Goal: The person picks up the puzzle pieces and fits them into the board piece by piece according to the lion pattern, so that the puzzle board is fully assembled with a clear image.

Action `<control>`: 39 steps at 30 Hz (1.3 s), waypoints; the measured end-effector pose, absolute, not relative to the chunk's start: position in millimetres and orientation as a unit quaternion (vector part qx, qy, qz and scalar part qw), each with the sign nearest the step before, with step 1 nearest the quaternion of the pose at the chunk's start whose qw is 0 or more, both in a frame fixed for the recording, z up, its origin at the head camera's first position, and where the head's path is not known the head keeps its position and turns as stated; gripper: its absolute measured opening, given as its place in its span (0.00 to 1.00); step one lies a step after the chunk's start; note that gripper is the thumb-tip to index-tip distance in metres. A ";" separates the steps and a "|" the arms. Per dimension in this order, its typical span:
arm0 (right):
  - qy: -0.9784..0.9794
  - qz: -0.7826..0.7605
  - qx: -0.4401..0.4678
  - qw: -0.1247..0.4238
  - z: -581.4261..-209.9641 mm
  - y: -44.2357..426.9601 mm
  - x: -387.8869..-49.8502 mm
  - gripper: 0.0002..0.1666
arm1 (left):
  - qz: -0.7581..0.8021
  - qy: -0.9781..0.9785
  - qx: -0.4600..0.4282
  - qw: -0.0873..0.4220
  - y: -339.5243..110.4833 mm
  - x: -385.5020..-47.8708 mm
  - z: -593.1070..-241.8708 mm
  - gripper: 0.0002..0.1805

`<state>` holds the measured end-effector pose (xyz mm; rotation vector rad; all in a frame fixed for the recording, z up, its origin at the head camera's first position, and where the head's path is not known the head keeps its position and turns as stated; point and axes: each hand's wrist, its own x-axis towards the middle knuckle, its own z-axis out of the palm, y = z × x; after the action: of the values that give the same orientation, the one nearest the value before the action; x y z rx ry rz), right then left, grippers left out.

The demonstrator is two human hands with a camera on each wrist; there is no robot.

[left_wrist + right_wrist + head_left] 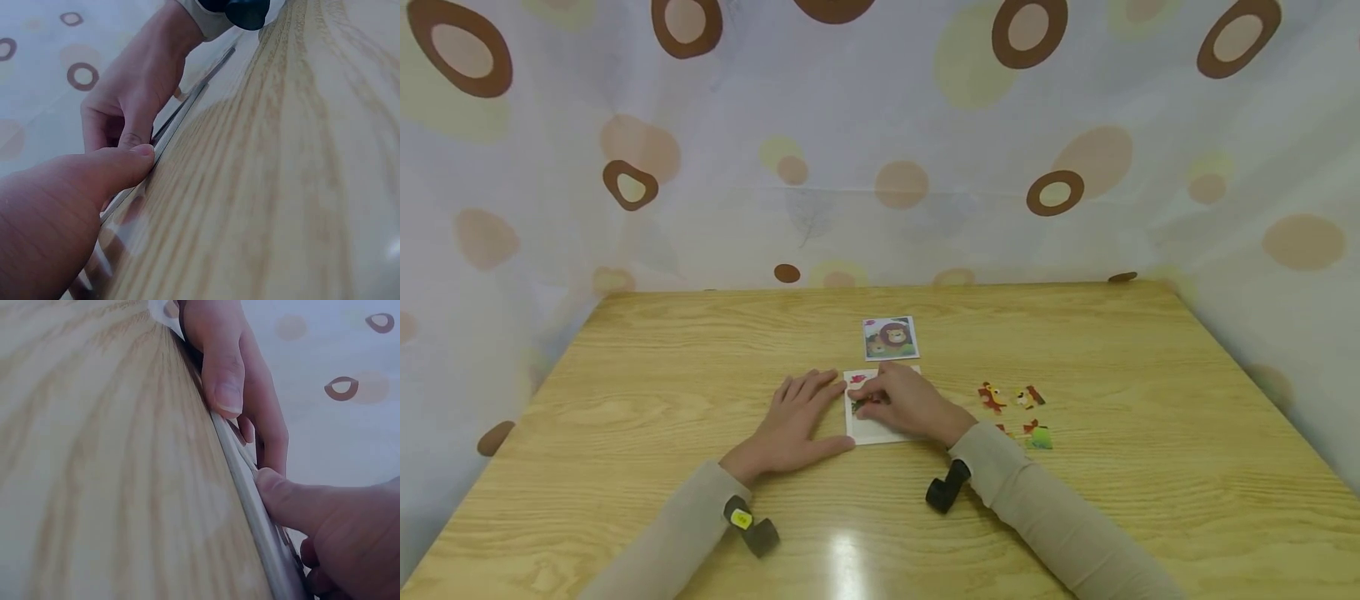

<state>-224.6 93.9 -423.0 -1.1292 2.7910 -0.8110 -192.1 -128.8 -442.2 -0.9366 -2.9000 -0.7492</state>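
A white square puzzle board lies flat on the table, with a pink mark near its top left corner. My left hand rests beside the board with its fingers spread, the thumb and fingertips touching its left edge. Over the board is my right hand, pinching a small dark puzzle piece between thumb and forefinger, low against the board's surface. The hand hides most of that piece. In the right wrist view, the left thumb presses at the board's edge.
Just beyond the board lies a lion picture card. Loose puzzle pieces lie to the right: a brown and yellow one, a white and red one, a green one, and another partly behind the right wrist. A patterned curtain hangs behind the table.
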 end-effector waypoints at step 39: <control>0.876 -0.357 -0.320 0.046 -414.9 151.9 -236.3 0.06 | -0.240 -0.924 -0.298 -0.004 -128.4 -193.9 -443.3 0.44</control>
<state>-236.3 151.9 -414.9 -0.9767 2.6754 -1.0903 -193.9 -128.4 -443.3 -0.9384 -2.9107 -0.7564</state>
